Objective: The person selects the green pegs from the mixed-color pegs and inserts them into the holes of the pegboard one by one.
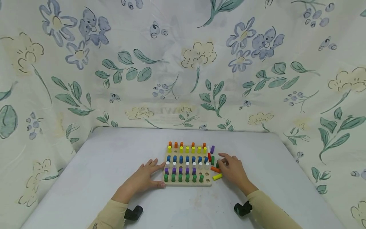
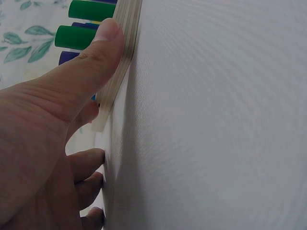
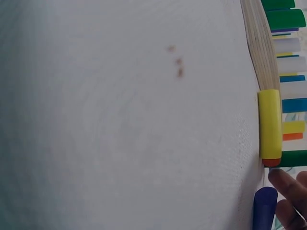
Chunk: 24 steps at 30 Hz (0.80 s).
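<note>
A wooden pegboard (image 1: 186, 183) holds rows of coloured pegs, with orange and yellow at the far side and green nearest. My left hand (image 1: 145, 178) steadies its left side with spread fingers; the thumb (image 2: 103, 45) presses the board's edge beside the green pegs (image 2: 76, 37). To the right of the board, my right hand (image 1: 235, 170) pinches a green peg (image 1: 218, 163) between thumb and fingertips. A yellow peg (image 3: 270, 124) lies close by those fingertips, along with an orange peg (image 1: 215, 169). In the right wrist view a purple peg (image 3: 265, 208) sits beneath the fingers.
Beyond the right hand, a red peg (image 1: 209, 157), another green peg (image 1: 213, 160) and another purple peg (image 1: 212, 149) lie along the board's right edge. A white cloth covers the table (image 1: 114, 149), and a floral curtain (image 1: 171, 89) hangs behind it.
</note>
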Motion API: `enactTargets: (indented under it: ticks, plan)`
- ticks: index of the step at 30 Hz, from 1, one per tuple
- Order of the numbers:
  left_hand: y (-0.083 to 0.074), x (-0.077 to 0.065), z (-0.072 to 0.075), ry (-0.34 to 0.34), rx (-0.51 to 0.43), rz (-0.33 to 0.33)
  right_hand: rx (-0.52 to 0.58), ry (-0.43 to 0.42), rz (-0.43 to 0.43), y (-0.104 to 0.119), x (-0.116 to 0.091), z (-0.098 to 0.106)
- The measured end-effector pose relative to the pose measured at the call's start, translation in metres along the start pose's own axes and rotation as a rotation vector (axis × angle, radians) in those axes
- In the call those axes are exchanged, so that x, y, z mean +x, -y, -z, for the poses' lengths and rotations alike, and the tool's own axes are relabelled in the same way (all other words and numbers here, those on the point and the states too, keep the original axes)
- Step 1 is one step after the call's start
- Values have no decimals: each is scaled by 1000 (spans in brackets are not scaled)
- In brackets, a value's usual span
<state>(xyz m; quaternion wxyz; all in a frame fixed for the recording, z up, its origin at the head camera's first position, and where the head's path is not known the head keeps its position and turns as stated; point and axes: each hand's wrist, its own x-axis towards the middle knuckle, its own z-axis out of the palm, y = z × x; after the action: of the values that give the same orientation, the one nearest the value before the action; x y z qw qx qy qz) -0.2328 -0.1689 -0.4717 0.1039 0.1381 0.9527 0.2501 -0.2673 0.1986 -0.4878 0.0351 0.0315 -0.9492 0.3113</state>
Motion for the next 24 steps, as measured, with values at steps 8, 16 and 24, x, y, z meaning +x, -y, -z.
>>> enactTargets:
  ticks: [8,16,24]
  plan:
    - [0,0,0,1,10,1,2,-8,15,2,-2,-1]
    - [-1,-1,1,1,3,0,6,-27,33,4,-3,0]
    - [1,0,0,-1,8,0,15,-38,35,2,-1,-2]
